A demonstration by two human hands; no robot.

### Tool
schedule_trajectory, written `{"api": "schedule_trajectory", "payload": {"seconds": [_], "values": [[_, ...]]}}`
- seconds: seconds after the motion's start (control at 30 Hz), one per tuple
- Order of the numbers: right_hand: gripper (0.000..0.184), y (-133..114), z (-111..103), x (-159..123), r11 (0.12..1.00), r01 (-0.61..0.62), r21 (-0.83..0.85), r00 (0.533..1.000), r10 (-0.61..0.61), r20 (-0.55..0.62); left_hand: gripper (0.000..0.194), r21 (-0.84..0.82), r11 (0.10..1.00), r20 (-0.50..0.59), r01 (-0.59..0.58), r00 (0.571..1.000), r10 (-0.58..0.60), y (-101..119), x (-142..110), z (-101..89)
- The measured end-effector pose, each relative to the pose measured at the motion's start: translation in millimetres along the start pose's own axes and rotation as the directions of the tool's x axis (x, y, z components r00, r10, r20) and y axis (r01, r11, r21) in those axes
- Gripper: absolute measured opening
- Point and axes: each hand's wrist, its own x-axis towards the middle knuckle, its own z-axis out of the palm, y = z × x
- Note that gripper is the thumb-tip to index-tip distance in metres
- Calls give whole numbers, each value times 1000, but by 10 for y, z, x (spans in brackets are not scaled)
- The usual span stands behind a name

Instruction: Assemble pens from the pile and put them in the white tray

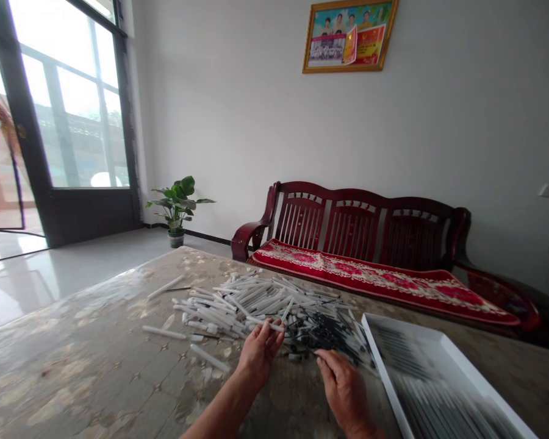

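My left hand (pixel 258 353) is closed around a white pen barrel (pixel 271 326), which it holds just above the near edge of a pile. Lower and to the right, my right hand (pixel 344 387) pinches with thumb and forefinger a small dark piece, too little seen to name. The pile holds many white pen barrels (pixel 251 297) and, at its right side, thin black pen parts (pixel 332 332). A few loose white barrels (pixel 165 332) lie to the left of the pile. A shallow white box (pixel 387 384) at the right contains rows of slim pens, blurred here.
The patterned tablecloth (pixel 96 360) covers the table beneath everything. Behind the table stands a dark red wooden bench (pixel 352 225) with a red floral cover (pixel 375 277). A potted plant (pixel 177 210) is on the floor near the glass door (pixel 73 103) at left.
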Motion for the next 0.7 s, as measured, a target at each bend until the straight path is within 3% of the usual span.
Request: {"api": "schedule_trajectory", "payload": {"seconds": [0.7], "values": [[27, 7, -4, -4, 999, 39, 4, 999, -39, -32, 13, -44, 999, -5, 26, 1000, -26, 16, -2, 2]]}}
